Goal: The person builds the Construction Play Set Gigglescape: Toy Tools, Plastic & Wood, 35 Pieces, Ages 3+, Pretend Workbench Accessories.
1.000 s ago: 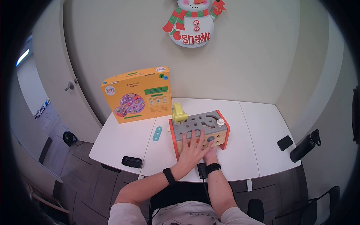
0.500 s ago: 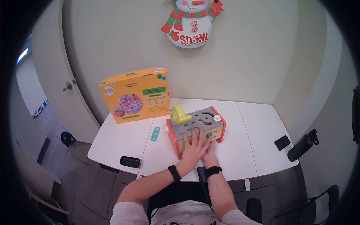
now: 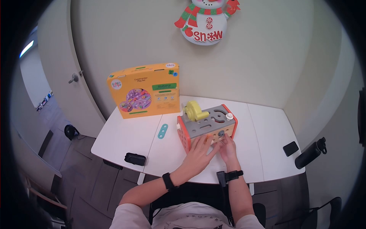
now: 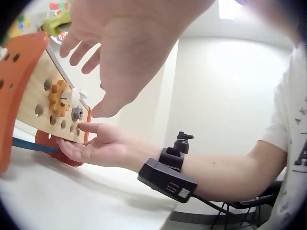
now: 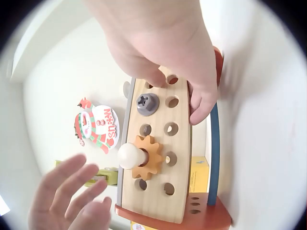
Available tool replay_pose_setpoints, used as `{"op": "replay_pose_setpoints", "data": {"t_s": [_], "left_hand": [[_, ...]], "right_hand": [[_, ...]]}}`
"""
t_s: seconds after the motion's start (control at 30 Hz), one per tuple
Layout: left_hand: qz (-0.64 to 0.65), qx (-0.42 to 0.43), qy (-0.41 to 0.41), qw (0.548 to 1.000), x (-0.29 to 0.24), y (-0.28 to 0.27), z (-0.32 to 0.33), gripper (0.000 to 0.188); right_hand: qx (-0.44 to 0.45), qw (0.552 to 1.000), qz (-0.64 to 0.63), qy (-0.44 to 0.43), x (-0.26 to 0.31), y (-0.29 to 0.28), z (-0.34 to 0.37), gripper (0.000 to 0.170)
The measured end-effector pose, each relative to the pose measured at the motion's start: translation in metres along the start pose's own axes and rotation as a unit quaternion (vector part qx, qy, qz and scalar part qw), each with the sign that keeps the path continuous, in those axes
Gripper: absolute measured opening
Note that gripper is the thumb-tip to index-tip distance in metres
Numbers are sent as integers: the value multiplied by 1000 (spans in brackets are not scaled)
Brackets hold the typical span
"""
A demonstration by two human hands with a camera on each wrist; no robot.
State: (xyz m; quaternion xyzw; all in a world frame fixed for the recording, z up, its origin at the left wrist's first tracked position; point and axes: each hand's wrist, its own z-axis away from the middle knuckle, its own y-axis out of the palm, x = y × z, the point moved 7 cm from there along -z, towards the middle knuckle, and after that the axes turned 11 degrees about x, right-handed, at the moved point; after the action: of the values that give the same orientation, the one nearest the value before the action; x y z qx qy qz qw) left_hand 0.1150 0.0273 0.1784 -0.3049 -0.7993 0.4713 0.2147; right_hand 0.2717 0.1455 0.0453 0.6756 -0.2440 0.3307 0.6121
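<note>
A toy workbench (image 3: 206,128) with a grey top, wooden front panel and orange ends stands on the table. My left hand (image 3: 196,156) hovers at the panel's left part, fingers loosely extended and holding nothing; the right wrist view shows it apart from the panel. In that view my right hand (image 5: 163,36) grips the panel's far end, thumb on its face and fingers round the lower edge. Near the thumb sits a grey bolt (image 5: 147,104). An orange gear (image 5: 152,158) with a white round-headed peg (image 5: 130,156) is further along. A yellow-green toy piece (image 3: 194,111) stands on top.
A yellow play-set box (image 3: 146,93) stands at the back left. Left of the bench lies a teal strip with holes (image 3: 162,131). A black case (image 3: 135,158) is at the front left; a phone (image 3: 290,149) and a black bottle (image 3: 310,153) are at the right edge.
My left hand has come off the bench's top front edge, down and towards me. The bench has turned slightly, showing more of its left end. The yellow-green piece now faces another way.
</note>
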Motion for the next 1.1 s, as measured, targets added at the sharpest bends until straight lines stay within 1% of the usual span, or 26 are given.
{"op": "replay_pose_setpoints", "data": {"t_s": [0.1,0.2,0.27,0.3,0.4,0.47,0.5,0.57,0.6,0.67,0.83,0.9,0.93,0.97,1.03,1.1], "left_hand": [[93,5,-13,996,8,-2,34,48],[119,12,-74,990,26,-8,58,34],[162,45,-137,976,50,0,69,28],[182,61,-168,967,65,5,75,25],[129,70,-233,961,113,16,87,22],[105,82,-302,944,154,28,90,23],[94,87,-335,934,174,35,92,24],[43,117,-360,925,207,54,89,26],[18,129,-371,920,221,66,88,27],[21,137,-375,917,238,89,86,28],[21,151,-364,919,264,132,86,23],[9,111,-356,928,264,132,88,19],[3,90,-353,931,264,132,92,17],[31,90,-354,931,257,121,92,18],[87,86,-351,928,234,76,83,21],[149,66,-364,917,235,53,86,24]], "right_hand": [[-14,1000,24,6,8,0,0,35],[-13,999,51,12,15,-7,-2,35],[-19,998,60,9,20,-9,-2,33],[-22,994,99,27,21,-12,-2,35],[-24,974,214,77,30,-16,6,42],[-16,954,283,98,41,-7,20,48],[-10,946,308,95,47,-3,26,46],[1,929,359,90,58,3,41,43],[12,931,356,86,61,4,48,46],[33,933,348,78,65,5,59,51],[76,915,392,58,65,4,66,44],[87,912,398,54,64,6,68,41],[93,911,397,54,63,9,68,40],[99,911,397,54,62,12,68,39],[125,903,409,41,60,15,67,38],[142,897,417,29,60,19,68,36]]}}
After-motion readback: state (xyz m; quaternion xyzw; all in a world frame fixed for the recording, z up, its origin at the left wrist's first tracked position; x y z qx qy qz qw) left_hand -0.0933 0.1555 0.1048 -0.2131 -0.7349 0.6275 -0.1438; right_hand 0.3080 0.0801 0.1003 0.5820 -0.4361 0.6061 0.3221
